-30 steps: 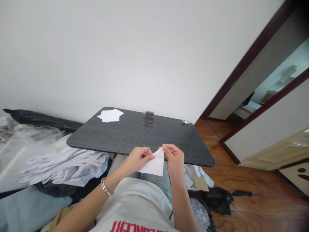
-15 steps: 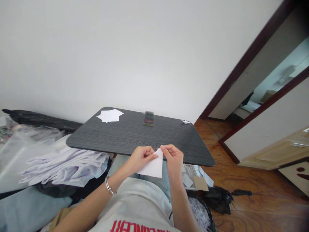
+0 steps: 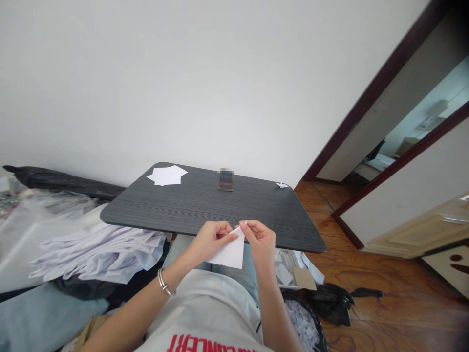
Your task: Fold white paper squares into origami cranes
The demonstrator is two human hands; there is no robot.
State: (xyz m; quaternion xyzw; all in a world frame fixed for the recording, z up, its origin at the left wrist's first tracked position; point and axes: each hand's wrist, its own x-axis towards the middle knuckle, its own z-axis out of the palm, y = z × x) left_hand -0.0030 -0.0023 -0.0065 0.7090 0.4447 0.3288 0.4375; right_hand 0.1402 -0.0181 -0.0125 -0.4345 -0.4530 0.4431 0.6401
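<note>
Fingers of left hand (image 3: 211, 238) and right hand (image 3: 261, 240) pinch one folded paper (image 3: 231, 253), lower centre. One dark table (image 3: 205, 208): one sheet stack (image 3: 167, 175), one small paper figure (image 3: 282, 185). White wall, wood floor (image 3: 399, 303).

On the dark surface (image 3: 190, 205) you see a loose stack of white sheets (image 3: 167, 175) at the far left corner, a small dark box (image 3: 225, 179) at the far edge, and 1 small folded paper figure (image 3: 282, 185) at the far right corner. A heap of white paper (image 3: 98, 252) lies left of the surface; a black bag (image 3: 331, 300) lies on the wooden floor (image 3: 395, 298).
</note>
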